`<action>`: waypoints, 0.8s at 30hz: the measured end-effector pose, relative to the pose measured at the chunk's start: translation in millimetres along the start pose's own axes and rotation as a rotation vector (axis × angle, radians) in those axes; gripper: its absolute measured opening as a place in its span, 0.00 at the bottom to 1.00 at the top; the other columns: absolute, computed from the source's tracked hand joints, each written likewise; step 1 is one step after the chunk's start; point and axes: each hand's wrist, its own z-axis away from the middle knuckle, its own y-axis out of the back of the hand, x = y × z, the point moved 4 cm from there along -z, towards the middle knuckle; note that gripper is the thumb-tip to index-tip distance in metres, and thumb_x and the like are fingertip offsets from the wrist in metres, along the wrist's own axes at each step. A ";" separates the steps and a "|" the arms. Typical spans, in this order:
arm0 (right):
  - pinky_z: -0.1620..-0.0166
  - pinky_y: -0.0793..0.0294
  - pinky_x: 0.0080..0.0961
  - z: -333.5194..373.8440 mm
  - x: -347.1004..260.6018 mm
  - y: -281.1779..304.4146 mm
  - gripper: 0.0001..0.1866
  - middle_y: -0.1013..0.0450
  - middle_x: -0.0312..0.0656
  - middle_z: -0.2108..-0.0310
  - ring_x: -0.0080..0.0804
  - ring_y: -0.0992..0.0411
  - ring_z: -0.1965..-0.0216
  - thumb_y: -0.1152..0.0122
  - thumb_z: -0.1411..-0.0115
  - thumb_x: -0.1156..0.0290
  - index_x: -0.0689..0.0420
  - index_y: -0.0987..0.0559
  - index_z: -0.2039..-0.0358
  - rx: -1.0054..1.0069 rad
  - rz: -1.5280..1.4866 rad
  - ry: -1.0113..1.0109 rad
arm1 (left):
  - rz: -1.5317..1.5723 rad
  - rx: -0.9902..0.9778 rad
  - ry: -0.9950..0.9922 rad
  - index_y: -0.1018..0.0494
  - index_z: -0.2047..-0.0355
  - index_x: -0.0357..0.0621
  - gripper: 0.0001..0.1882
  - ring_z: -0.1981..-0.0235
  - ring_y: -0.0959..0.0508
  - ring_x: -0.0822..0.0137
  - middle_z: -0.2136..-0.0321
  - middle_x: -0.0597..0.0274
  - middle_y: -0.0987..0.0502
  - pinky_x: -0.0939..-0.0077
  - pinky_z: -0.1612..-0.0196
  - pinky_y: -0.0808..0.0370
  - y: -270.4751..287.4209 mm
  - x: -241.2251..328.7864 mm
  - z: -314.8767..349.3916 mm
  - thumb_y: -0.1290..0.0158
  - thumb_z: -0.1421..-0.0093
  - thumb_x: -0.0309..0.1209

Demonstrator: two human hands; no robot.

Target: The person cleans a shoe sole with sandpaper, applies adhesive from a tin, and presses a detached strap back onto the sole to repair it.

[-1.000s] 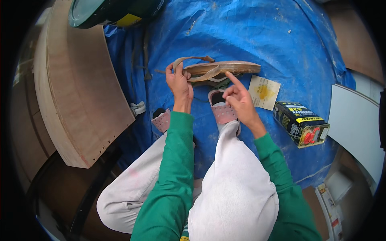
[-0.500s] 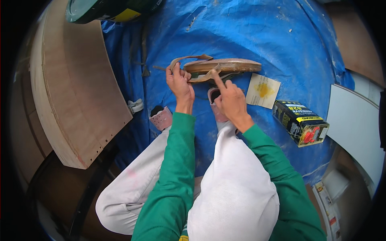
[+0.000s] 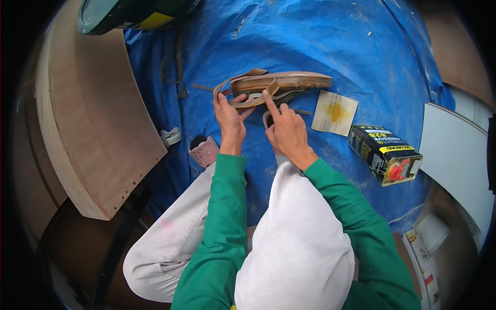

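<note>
A shoe [image 3: 305, 81] lies sole up on the blue sheet, its thick brown sole edge toward me and a dark green and white upper partly showing beneath. A tan strip [image 3: 226, 84] loops out at its left end and runs along its near side. My left hand [image 3: 231, 121] holds the strip at the loop between thumb and fingers, the other fingers spread under it. My right hand [image 3: 289, 129] rests its outstretched index fingertip on the strip near the shoe's middle. Its other fingers are curled, with nothing visible in them.
Right of the shoe lie a yellow-stained card [image 3: 335, 114] and a black and yellow adhesive can [image 3: 385, 155]. A curved wooden piece [image 3: 98, 113] stands left, below a dark green bucket [image 3: 137, 13]. A small white crumpled item [image 3: 170, 136] lies near my pink clog [image 3: 205, 151].
The right index finger has shifted slightly left along the strip. The left hand's fingers have spread more under the strip. The whole view has shifted a little.
</note>
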 end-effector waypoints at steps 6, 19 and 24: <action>0.61 0.23 0.43 -8.6 0.0 11.2 0.52 0.30 0.49 0.68 0.49 0.26 0.67 0.39 0.52 0.74 0.49 0.48 0.25 0.043 -0.177 -0.129 | 0.017 -0.115 -0.207 0.41 0.43 0.42 0.15 0.50 0.20 0.42 0.51 0.36 0.26 0.45 0.50 0.17 2.2 3.8 0.6 0.71 0.23 0.34; 0.58 0.23 0.45 -9.3 7.0 20.0 0.52 0.28 0.51 0.68 0.52 0.24 0.66 0.38 0.50 0.74 0.48 0.50 0.25 0.011 -0.286 -0.186 | 0.175 -0.401 -0.327 0.38 0.44 0.37 0.14 0.44 0.24 0.41 0.43 0.42 0.29 0.47 0.40 0.23 -7.7 18.4 24.0 0.67 0.26 0.25; 0.59 0.23 0.43 4.0 -6.5 16.4 0.53 0.28 0.51 0.68 0.52 0.24 0.65 0.38 0.51 0.76 0.49 0.52 0.25 -0.026 -0.377 -0.151 | 0.046 -0.386 -0.377 0.37 0.45 0.37 0.14 0.43 0.24 0.43 0.43 0.43 0.29 0.48 0.40 0.23 -22.6 40.7 40.2 0.66 0.26 0.25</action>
